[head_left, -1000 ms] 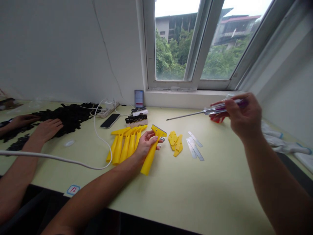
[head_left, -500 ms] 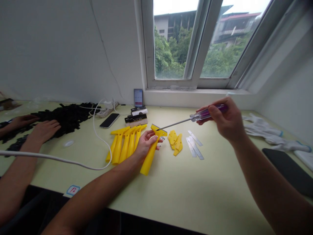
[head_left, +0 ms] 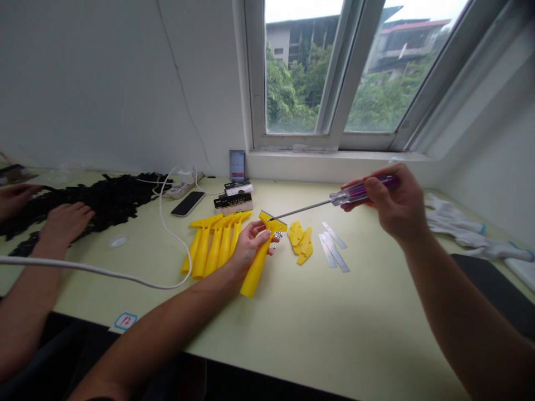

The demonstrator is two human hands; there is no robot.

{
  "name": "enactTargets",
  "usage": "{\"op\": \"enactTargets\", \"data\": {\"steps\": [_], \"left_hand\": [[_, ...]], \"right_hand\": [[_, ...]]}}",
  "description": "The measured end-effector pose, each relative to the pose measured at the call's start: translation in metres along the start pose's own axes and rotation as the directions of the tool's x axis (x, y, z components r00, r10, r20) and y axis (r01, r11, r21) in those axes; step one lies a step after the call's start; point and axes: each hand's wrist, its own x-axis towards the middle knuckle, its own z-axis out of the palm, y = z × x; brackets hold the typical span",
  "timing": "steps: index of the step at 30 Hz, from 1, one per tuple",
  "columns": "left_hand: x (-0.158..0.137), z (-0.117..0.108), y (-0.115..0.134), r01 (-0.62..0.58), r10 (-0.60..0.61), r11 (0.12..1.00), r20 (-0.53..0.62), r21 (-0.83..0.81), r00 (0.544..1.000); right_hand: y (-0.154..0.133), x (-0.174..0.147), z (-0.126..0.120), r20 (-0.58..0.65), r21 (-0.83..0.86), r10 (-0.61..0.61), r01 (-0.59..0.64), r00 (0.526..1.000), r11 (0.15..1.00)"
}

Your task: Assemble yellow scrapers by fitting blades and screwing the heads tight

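Scraper (head_left: 259,262), over the bench (head_left: 334,328) between front and back edges, is pinched by the left hand (head_left: 247,243); the right hand (head_left: 397,203) grasps a screwdriver (head_left: 350,195), tip at the scraper's head, where square, steady pressure should prevent slipping.

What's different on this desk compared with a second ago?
The right hand has brought the screwdriver leftward and slightly down; its tip is now at the head of the yellow scraper. The co-worker's hands have shifted left along the black pile. The left hand still grips the scraper; the metal strips and flat yellow pieces lie as before.
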Motion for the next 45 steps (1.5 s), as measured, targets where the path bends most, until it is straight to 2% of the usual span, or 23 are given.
{"op": "enactTargets", "data": {"steps": [10, 14, 16, 18, 20, 21, 23, 25, 26, 29, 30, 33, 37, 40, 41, 44, 45], "left_hand": [[-0.001, 0.001, 0.0, 0.0, 0.0, 1.0, -0.005, -0.007, 1.0], [-0.002, 0.002, -0.001, -0.002, 0.002, 1.0, -0.017, -0.024, 1.0], [-0.002, 0.002, -0.002, -0.007, 0.006, 1.0, -0.025, -0.024, 1.0], [-0.001, 0.001, -0.002, -0.01, 0.009, 1.0, -0.045, -0.015, 0.999], [0.0, 0.0, -0.001, -0.005, 0.005, 1.0, -0.082, -0.007, 0.997], [0.001, -0.001, -0.001, -0.001, 0.001, 1.0, -0.104, -0.005, 0.995], [0.003, -0.002, 0.0, 0.006, -0.006, 1.0, -0.137, -0.005, 0.991], [0.004, -0.002, 0.0, 0.003, -0.003, 1.0, -0.145, -0.007, 0.989], [0.004, -0.002, 0.0, -0.001, 0.0, 1.0, -0.14, -0.008, 0.99], [0.003, -0.001, 0.0, -0.016, 0.015, 1.0, -0.121, -0.004, 0.993], [0.002, 0.0, 0.0, -0.021, 0.021, 1.0, -0.123, -0.001, 0.992], [0.003, 0.0, -0.001, -0.042, 0.043, 0.999, -0.14, 0.008, 0.989], [0.005, -0.002, -0.001, -0.07, 0.072, 0.997, -0.145, 0.022, 0.987], [0.006, -0.003, -0.001, -0.084, 0.087, 0.996, -0.171, 0.024, 0.981], [0.006, -0.003, -0.001, -0.088, 0.091, 0.996, -0.171, 0.025, 0.981], [0.004, -0.002, 0.0, -0.084, 0.089, 0.996, -0.15, 0.044, 0.985], [0.003, -0.001, 0.001, -0.077, 0.084, 0.996, -0.146, 0.05, 0.986]], "right_hand": [[0.008, -0.001, 0.0, -0.001, -0.047, -0.012, 0.012, 1.0, 0.999], [0.003, -0.002, 0.005, -0.076, -0.184, 0.001, -0.015, 0.997, 0.983], [-0.001, -0.003, 0.007, -0.138, -0.331, -0.001, -0.045, 0.99, 0.943], [-0.006, -0.004, 0.007, -0.17, -0.516, -0.012, -0.079, 0.985, 0.853], [-0.011, -0.005, 0.006, -0.126, -0.657, -0.014, -0.073, 0.992, 0.75], [-0.014, -0.006, 0.005, -0.068, -0.678, -0.007, -0.041, 0.998, 0.734], [-0.019, -0.007, 0.005, 0.11, -0.603, 0.009, 0.059, 0.994, 0.795], [-0.024, -0.008, 0.006, 0.245, -0.49, -0.004, 0.128, 0.97, 0.862], [-0.025, -0.009, 0.007, 0.245, -0.495, -0.013, 0.137, 0.969, 0.858], [-0.029, -0.009, 0.007, 0.099, -0.67, -0.019, 0.081, 0.995, 0.738], [-0.03, -0.009, 0.006, 0.1, -0.693, -0.008, 0.076, 0.995, 0.717], [-0.028, -0.007, 0.001, 0.232, -0.615, 0.04, 0.115, 0.972, 0.78], [-0.022, -0.005, -0.002, 0.115, -0.689, 0.057, 0.038, 0.992, 0.724], [-0.02, -0.006, 0.0, 0.263, -0.584, 0.06, 0.109, 0.963, 0.804], [-0.02, -0.006, 0.0, 0.274, -0.565, 0.062, 0.109, 0.96, 0.818], [-0.02, -0.006, 0.001, 0.109, -0.664, 0.076, 0.016, 0.991, 0.747], [-0.02, -0.006, 0.001, 0.092, -0.676, 0.069, 0.011, 0.993, 0.737]]}}
